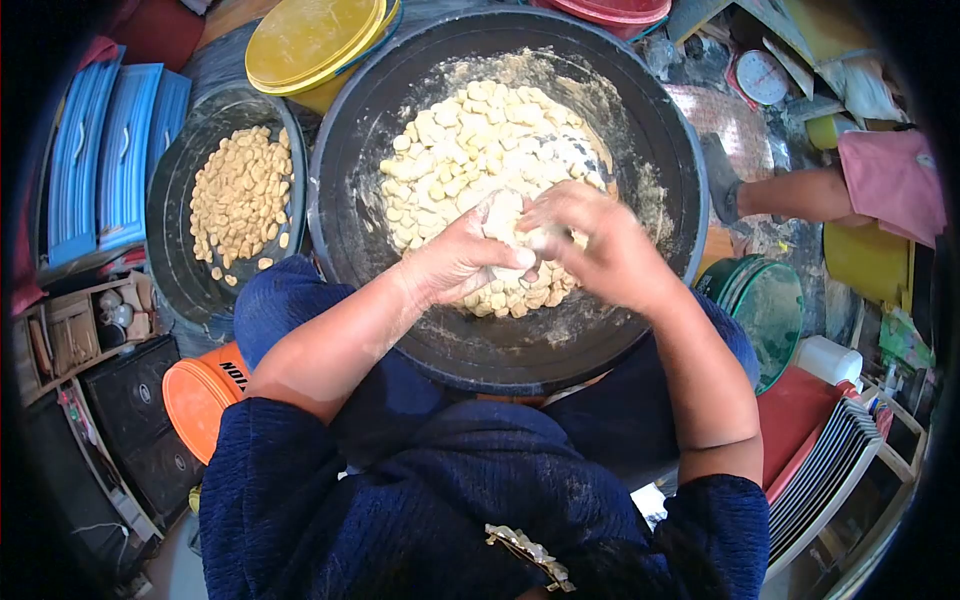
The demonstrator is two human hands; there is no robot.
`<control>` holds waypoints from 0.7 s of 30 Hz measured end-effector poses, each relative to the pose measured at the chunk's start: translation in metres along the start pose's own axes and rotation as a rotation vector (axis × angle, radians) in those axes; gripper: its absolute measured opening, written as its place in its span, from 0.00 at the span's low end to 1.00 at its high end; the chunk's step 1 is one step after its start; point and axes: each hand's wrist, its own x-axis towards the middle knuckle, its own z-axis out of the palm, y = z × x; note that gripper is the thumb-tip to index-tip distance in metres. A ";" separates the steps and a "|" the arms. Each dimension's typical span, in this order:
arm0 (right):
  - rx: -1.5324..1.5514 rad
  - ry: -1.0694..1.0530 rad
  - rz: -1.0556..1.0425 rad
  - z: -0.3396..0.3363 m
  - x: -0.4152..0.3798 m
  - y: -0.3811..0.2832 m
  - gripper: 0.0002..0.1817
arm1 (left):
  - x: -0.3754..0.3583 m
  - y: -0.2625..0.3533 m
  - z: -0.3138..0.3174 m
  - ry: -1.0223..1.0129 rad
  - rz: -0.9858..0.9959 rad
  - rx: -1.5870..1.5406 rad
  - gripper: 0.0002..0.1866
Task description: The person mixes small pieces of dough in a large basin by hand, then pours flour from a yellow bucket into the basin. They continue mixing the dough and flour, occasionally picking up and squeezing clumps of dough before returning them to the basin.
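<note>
A wide black basin (345, 200) sits between my knees, holding a heap of pale, flour-dusted dough pieces (455, 150). Over the heap, my left hand (465, 255) is closed around a whitish lump of dough (503, 215), with the thumb laid across its lower side. My right hand (605, 245) is just to the right of it, fingers curled toward the lump and smeared by motion. Whether the right fingers grip a piece I cannot tell. White powder coats the fingers of my left hand and the inner wall of the basin.
At the left stands a smaller dark basin (175, 240) with browner pieces (240, 190). Around me are a yellow lidded bucket (315, 45), an orange bucket (200, 400), a green tub (770, 325) and a dial scale (762, 77). Another person's leg (795, 195) reaches in from the right.
</note>
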 end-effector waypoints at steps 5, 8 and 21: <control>0.753 0.367 0.432 -0.019 0.000 0.012 0.15 | -0.002 0.004 0.009 0.053 -0.025 0.110 0.29; 0.352 0.045 0.103 -0.019 0.000 -0.005 0.19 | -0.001 0.003 0.004 -0.012 -0.037 0.078 0.30; 1.130 0.373 0.435 -0.003 0.002 0.001 0.11 | -0.005 0.001 0.000 -0.076 -0.019 0.049 0.29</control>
